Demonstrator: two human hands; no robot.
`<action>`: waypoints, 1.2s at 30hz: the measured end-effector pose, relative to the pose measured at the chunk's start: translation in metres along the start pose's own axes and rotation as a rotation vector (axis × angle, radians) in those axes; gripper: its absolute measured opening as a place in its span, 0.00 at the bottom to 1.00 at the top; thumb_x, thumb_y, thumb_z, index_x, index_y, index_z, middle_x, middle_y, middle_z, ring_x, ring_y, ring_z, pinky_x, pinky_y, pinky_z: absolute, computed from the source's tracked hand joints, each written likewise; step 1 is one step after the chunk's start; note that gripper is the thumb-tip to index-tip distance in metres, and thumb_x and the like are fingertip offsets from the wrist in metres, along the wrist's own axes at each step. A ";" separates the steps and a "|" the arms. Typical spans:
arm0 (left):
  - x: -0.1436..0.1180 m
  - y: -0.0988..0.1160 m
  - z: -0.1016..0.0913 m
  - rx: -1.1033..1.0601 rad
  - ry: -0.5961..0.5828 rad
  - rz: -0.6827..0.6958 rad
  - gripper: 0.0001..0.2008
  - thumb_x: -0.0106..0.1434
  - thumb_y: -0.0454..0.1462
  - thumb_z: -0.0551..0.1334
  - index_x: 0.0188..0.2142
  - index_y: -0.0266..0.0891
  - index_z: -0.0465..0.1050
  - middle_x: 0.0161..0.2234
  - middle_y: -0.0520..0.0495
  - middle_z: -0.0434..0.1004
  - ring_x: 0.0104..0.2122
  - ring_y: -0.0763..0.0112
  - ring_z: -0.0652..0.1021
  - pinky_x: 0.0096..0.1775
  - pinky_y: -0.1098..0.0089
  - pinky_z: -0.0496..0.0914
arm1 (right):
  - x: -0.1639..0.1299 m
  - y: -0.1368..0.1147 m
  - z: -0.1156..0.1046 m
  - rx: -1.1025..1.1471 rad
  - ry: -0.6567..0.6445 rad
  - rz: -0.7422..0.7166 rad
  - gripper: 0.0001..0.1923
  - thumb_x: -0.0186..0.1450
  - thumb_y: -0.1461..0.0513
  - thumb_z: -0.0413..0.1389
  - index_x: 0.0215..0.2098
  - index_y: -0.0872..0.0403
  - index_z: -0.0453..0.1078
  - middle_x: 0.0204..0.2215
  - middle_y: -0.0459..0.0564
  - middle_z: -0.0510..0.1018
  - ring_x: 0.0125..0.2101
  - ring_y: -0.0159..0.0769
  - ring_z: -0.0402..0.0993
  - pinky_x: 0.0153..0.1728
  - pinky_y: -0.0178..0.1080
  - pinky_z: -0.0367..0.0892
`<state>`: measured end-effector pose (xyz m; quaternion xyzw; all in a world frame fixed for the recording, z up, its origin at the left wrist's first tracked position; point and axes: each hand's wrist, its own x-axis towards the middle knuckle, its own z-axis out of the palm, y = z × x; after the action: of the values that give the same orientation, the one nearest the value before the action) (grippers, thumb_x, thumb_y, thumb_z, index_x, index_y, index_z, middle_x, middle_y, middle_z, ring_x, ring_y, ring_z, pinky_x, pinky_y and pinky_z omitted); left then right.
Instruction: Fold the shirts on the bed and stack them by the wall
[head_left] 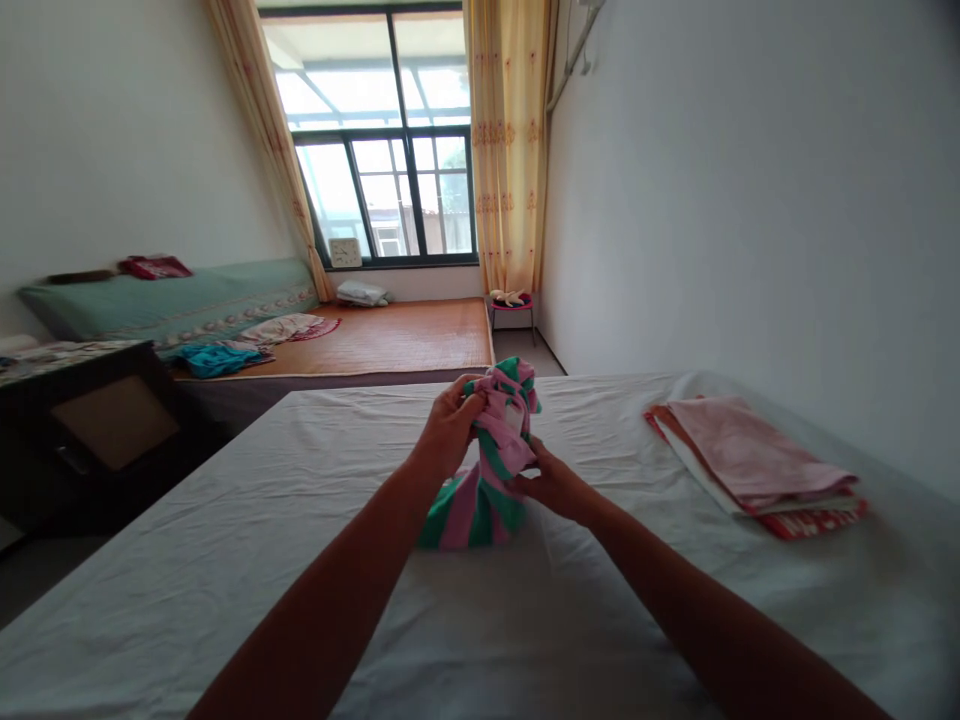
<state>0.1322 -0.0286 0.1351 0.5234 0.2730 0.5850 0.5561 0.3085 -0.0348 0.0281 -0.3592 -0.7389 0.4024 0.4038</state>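
Striped cloth: pink and green, bunched and twisted; the striped cloth (493,462) is between the two hands, over the middle of the near bed.
Near bed: white sheet (225,540) across it, lightly wrinkled; the cloth's lower end spreads just above or on it (contact hard to tell).
Left hand: the left hand (452,425) grasps the bunched upper part, thumb laid over the folds.
Right hand: the right hand (559,485) pinches the cloth lower down, on its right side, fingers partly under the fabric.
Pale patch: a small pale patch (514,417) shows among the upper folds (a label, perhaps; too small to be sure).
Step in hand: looks like sorting out the bunched fabric, both hands working its folds; no flat, squared shape as yet.
Folded stack: the folded stack (765,450) lies to the right near the wall, pink on top, white and red-orange layers beneath, well apart from the striped cloth.
Next move: probably calls for finding an edge or opening, keeping one grip while the other hand shifts, then drawing the twist out over the sheet.
Watch for: loose folds could slip and bunch again if both hands let go together.
Far bed: woven mat (405,335) on top, a crumpled blue cloth (214,358) at its left side.
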 end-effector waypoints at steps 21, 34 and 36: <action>-0.004 -0.038 -0.159 0.117 0.600 0.057 0.20 0.43 0.42 0.71 0.34 0.37 0.69 0.22 0.57 0.71 0.20 0.78 0.71 0.23 0.77 0.66 | -0.031 -0.079 -0.105 0.001 0.513 -0.024 0.16 0.52 0.53 0.66 0.34 0.53 0.72 0.22 0.43 0.74 0.20 0.27 0.67 0.20 0.31 0.66; 0.057 -0.007 -0.142 0.115 0.719 0.256 0.17 0.57 0.39 0.62 0.47 0.46 0.69 0.52 0.47 0.69 0.49 0.72 0.73 0.47 0.71 0.67 | 0.050 -0.053 -0.135 -0.184 0.579 -0.313 0.35 0.56 0.59 0.61 0.60 0.47 0.57 0.64 0.50 0.55 0.61 0.41 0.55 0.56 0.45 0.61; 0.045 -0.012 -0.145 0.289 0.560 0.171 0.17 0.56 0.41 0.64 0.46 0.44 0.72 0.51 0.45 0.71 0.51 0.66 0.72 0.49 0.67 0.67 | 0.044 -0.037 -0.134 -0.326 0.472 -0.256 0.36 0.57 0.60 0.60 0.62 0.47 0.54 0.65 0.51 0.51 0.61 0.42 0.54 0.55 0.46 0.62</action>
<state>0.0111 0.0547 0.0945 0.4366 0.4506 0.7060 0.3284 0.4013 0.0283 0.1210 -0.4066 -0.7188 0.1302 0.5487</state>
